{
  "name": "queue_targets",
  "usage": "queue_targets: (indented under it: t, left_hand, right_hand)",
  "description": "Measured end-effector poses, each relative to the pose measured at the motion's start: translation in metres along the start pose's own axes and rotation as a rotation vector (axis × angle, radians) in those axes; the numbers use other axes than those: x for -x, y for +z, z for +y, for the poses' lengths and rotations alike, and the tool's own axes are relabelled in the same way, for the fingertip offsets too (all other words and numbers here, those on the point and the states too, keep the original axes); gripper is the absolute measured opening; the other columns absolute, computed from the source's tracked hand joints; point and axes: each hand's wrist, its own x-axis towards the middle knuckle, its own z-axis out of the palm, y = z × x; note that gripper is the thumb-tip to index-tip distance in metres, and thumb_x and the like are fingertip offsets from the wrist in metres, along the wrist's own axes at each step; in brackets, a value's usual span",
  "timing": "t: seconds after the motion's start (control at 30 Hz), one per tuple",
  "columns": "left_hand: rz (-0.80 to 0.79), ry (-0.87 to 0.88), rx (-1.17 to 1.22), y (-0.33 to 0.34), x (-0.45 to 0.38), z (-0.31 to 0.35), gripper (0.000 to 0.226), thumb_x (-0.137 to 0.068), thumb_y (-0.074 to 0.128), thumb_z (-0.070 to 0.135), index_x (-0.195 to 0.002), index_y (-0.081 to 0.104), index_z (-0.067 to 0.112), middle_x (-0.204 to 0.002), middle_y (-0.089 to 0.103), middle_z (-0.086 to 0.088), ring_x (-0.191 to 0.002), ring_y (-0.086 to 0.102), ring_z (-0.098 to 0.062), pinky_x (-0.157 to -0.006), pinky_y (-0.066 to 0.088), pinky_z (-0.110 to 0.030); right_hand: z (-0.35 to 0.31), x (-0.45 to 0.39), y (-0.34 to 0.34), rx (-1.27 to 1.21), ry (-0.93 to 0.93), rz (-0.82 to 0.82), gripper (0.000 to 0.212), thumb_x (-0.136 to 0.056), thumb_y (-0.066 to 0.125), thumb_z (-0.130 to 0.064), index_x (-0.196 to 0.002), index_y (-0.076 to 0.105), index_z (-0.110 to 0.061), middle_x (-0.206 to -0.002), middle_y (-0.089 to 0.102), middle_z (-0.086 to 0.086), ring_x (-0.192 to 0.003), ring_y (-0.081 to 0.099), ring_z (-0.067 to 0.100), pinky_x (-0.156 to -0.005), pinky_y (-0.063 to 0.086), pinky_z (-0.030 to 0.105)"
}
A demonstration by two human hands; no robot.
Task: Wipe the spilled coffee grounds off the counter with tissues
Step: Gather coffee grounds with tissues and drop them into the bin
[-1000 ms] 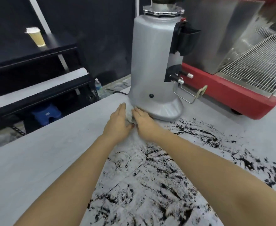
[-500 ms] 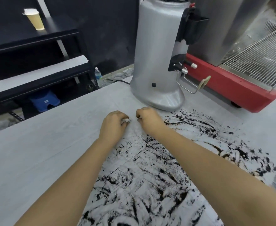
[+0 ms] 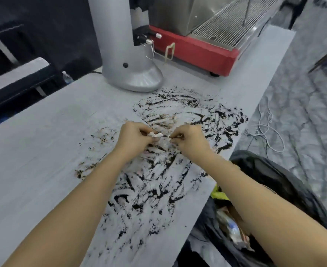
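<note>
Dark coffee grounds lie smeared in streaks across the grey counter, from in front of the grinder down toward me. My left hand has curled fingers that pinch a small crumpled white tissue. My right hand is curled too, and its fingertips pinch the tissue's other end. Both hands sit close together, low over the middle of the spill. How much tissue lies under the hands is hidden.
A silver coffee grinder stands at the back of the counter, a red espresso machine to its right. Below the counter's right edge sits a black bin bag with rubbish. White cables trail on the floor.
Both hands have drawn back from the grinder's base toward me, curling their fingers and gathering the tissue. The view has tilted down and right, showing the bin bag.
</note>
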Motion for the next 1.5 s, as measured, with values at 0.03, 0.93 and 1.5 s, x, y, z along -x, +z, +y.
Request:
queue_targets:
  t: [0.03, 0.93, 1.5]
  left_hand:
    - [-0.040, 0.010, 0.037, 0.013, 0.008, 0.012, 0.016, -0.070, 0.086, 0.011, -0.083, 0.077, 0.015, -0.074, 0.073, 0.000, -0.059, 0.067, -0.008, -0.054, 0.054, -0.019]
    - [-0.611, 0.120, -0.418, 0.479, 0.086, 0.019, 0.021, -0.074, 0.074, 0.005, -0.065, 0.061, 0.018, -0.066, 0.058, 0.009, -0.064, 0.058, -0.012, -0.052, 0.043, -0.025]
    - [-1.030, 0.164, -0.885, 0.533, 0.077, -0.030, 0.062, -0.091, 0.050, 0.007, -0.149, 0.037, 0.028, -0.148, 0.040, -0.015, -0.130, 0.043, -0.035, -0.104, 0.043, -0.045]
  right_hand:
    - [0.010, 0.019, -0.012, -0.031, 0.047, 0.048, 0.010, -0.081, 0.072, 0.000, -0.086, 0.076, -0.008, -0.083, 0.071, 0.003, -0.072, 0.059, 0.009, -0.072, 0.049, 0.016]
    - [0.369, 0.268, -0.038, -0.051, 0.804, -0.064, 0.011, -0.071, 0.074, -0.001, -0.075, 0.077, -0.010, -0.079, 0.074, 0.002, -0.081, 0.066, 0.018, -0.078, 0.054, 0.033]
    - [0.420, 0.262, -0.010, 0.060, 0.673, -0.617, 0.048, -0.089, 0.055, -0.007, -0.136, 0.050, -0.011, -0.131, 0.056, 0.012, -0.117, 0.054, 0.031, -0.098, 0.044, 0.035]
